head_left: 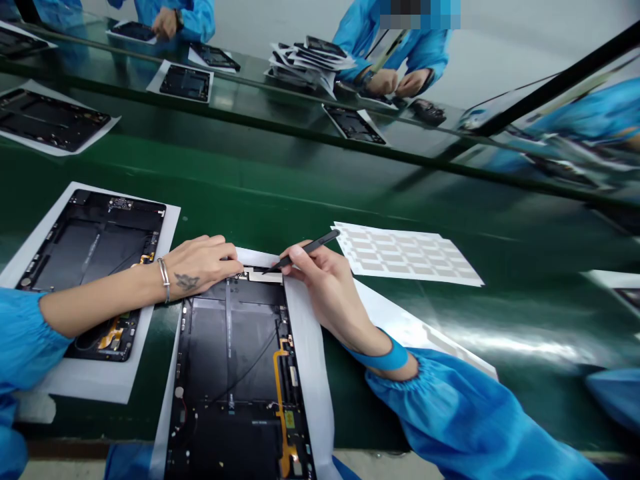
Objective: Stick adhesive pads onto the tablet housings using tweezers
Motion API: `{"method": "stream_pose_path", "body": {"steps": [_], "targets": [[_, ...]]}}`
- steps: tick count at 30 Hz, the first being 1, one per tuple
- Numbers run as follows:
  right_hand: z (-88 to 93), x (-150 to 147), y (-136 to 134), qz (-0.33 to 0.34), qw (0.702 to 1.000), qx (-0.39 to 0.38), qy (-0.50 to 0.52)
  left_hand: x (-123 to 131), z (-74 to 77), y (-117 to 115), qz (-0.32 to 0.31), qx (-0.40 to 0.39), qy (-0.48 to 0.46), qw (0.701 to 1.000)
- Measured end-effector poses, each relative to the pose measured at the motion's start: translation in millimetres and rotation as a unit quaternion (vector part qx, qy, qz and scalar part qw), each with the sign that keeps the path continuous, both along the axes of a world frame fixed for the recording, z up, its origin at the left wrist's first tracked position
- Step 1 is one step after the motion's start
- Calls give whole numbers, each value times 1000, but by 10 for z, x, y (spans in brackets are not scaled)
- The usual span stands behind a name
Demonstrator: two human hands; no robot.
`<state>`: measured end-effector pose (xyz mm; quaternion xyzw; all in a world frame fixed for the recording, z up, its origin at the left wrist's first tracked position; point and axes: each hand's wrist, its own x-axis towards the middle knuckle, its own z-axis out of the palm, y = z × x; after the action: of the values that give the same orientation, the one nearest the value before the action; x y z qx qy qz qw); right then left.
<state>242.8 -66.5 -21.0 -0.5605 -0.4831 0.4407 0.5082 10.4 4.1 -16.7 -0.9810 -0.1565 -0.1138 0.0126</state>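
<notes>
An opened black tablet chassis lies on a white sheet on the green belt in front of me. My left hand rests on its top edge with fingers pressed together at a pale strip. My right hand pinches black tweezers, whose tip points at that same strip. A silver bracelet sits on my left wrist.
A second open tablet on white paper lies under my left forearm. A white sheet of small pads lies to the right. Across the belt, other people in blue sleeves work on more tablets and a stack of sheets.
</notes>
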Motion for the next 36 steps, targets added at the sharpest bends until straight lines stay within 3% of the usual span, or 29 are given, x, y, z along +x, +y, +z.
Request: {"method": "stream_pose_path", "body": {"steps": [18,24,28,36], "targets": [[-32,22,21,6,999,15,-42,-13,22,13,3,-19,20,1000],[-51,35,11,-4,988,70,-137,-8,43,19,5,-10,30,999],[-22,34,-24,-23,984,104,-142,-27,43,21,-3,-7,30,1000],[-75,-88,-42,46,965,165,-201,-37,12,33,-12,0,9,1000]]}}
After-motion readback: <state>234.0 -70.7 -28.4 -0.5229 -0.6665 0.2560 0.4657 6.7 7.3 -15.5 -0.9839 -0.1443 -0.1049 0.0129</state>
